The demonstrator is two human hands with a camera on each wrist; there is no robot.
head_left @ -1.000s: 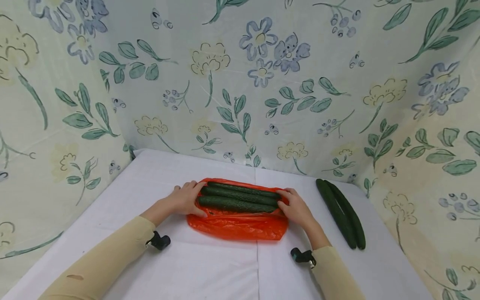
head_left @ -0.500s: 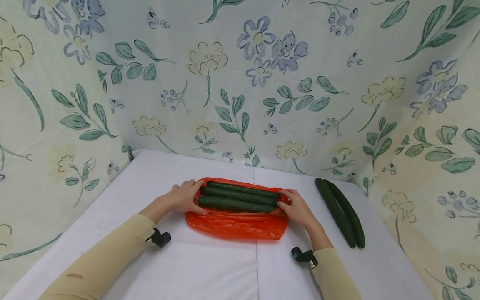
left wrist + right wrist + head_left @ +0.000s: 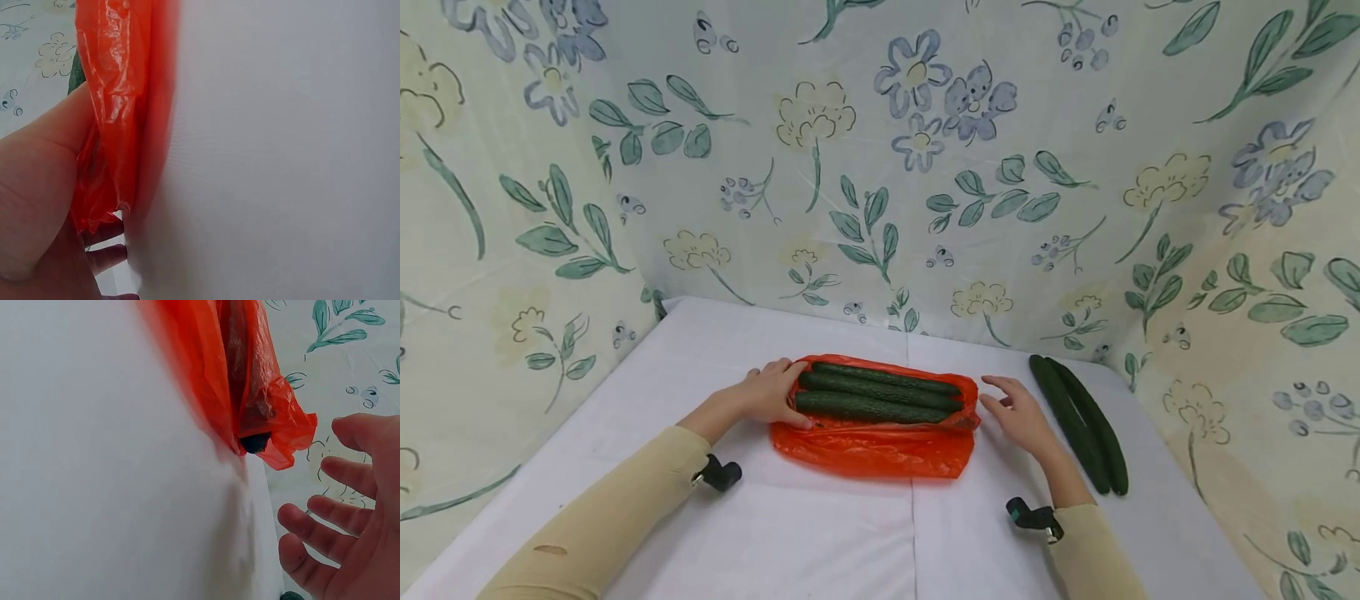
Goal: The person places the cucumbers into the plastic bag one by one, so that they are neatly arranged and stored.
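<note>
Three dark green cucumbers (image 3: 880, 406) lie side by side in a red plastic bag (image 3: 872, 457), its top side folded down so they show. My left hand (image 3: 767, 396) grips the bag's left end, thumb in front and fingers round the back. In the left wrist view the thumb presses against the crinkled red plastic (image 3: 119, 119). Off the bag's right end, my right hand (image 3: 1018, 417) hangs with fingers loosely spread, holding nothing. One cucumber's dark tip (image 3: 255, 444) peeks from the bag in the right wrist view, a small gap away from the right fingers (image 3: 315, 534).
Two more cucumbers (image 3: 1078, 425) lie together on the white tablecloth (image 3: 820, 542), to the right of the right hand. A flower-patterned curtain (image 3: 850, 167) rises behind the table and at both sides.
My right hand has let go of the bag's right end and moved right, away from it. The left hand keeps its place on the left end.
</note>
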